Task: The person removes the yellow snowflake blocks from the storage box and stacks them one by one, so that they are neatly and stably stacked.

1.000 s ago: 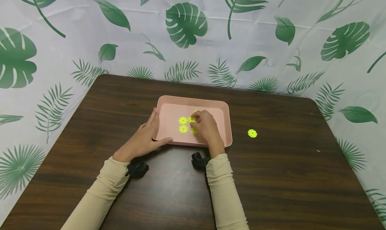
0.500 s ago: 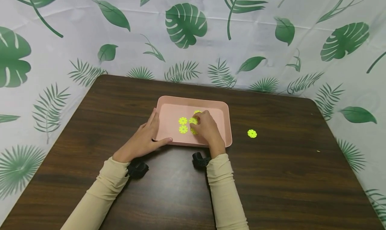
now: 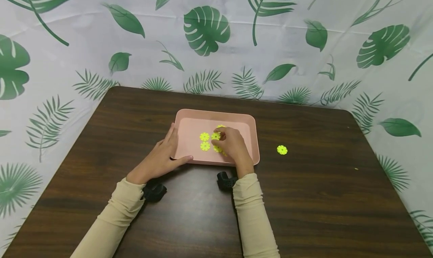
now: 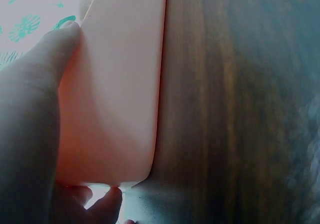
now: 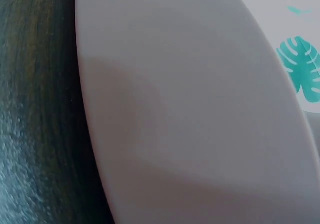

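Note:
In the head view a shallow pink tray [image 3: 189,128] holds several yellow notched plastic discs, like interlocking snowflake pieces. Two of them, the upper disc [image 3: 204,136] and the lower disc [image 3: 205,146], lie one behind the other. My right hand [image 3: 233,144] reaches over the tray's front wall, thumb and fingertips at opposite edges of another notched disc [image 3: 215,136], pinching it. More discs lie partly hidden under that hand. Against the tray's left front corner rests my left hand [image 3: 159,156], fingers straight along the side and thumb along the front rim; the left wrist view shows the thumb [image 4: 70,33] at the rim.
One loose yellow disc [image 3: 282,149] lies on the dark wooden table [image 3: 314,198], right of the tray. A tiny yellowish scrap [image 3: 356,169] is farther right. Behind the table hangs a white leaf-print cloth [image 3: 230,36]. Each wrist carries a black camera mount [image 3: 155,193].
The disc at my right fingertips was mostly covered and looked tilted; now it shows flat beside the left pair. The left hand stays at the tray corner. The head view has shifted slightly.

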Tool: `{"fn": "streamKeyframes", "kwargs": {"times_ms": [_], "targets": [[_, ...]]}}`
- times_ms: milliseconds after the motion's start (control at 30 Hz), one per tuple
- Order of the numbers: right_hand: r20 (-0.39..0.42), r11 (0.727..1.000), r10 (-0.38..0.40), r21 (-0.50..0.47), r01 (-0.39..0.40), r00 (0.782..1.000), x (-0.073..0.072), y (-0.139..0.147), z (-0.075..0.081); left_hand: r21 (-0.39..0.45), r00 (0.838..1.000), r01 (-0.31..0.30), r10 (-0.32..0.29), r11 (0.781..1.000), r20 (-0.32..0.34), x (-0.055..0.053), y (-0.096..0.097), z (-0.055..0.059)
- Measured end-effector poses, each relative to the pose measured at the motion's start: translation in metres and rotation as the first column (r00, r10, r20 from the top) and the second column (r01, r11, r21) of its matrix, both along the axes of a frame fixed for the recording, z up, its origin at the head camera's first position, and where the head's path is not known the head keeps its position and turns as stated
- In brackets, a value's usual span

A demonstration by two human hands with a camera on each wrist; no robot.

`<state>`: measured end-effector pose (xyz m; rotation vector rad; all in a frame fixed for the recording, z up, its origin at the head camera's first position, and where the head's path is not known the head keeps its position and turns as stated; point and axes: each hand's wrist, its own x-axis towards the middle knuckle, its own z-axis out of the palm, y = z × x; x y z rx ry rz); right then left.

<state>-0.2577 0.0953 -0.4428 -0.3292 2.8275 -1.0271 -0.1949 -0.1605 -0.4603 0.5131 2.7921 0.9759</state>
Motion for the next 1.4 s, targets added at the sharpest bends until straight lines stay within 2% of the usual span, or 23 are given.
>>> {"fn": "streamKeyframes", "kwargs": {"times_ms": [200, 433, 900, 1233, 1400], "targets": [[-0.006, 1.000, 0.022, 0.005, -0.022, 1.000, -0.0012, -0.0009, 0.0025, 0.010, 1.000, 0.005, -0.005, 1.000, 0.001, -0.0002, -0.0004, 0.0007], [0.015, 0.999, 0.010, 0.034, -0.010, 1.000, -0.0019, -0.0008, 0.0049, 0.012, 1.000, 0.005, -0.005, 1.000, -0.002, -0.0012, -0.0013, -0.0008], [-0.049, 0.999, 0.025, 0.022, -0.024, 0.998, -0.0019, 0.0036, 0.0013, -0.002, 1.000, 0.002, -0.002, 1.000, -0.003, -0.0003, -0.0008, -0.0002], [-0.047, 0.998, 0.045, 0.034, -0.044, 0.998, -0.0025, 0.0028, 0.0009, -0.006, 1.000, -0.001, 0.001, 1.000, -0.004, 0.0002, -0.0012, -0.0009], [-0.038, 0.999, 0.020, 0.031, -0.019, 0.999, -0.0022, 0.0024, 0.0006, 0.000, 1.000, 0.001, -0.001, 1.000, -0.010, 0.0000, -0.0016, -0.0018]]}}
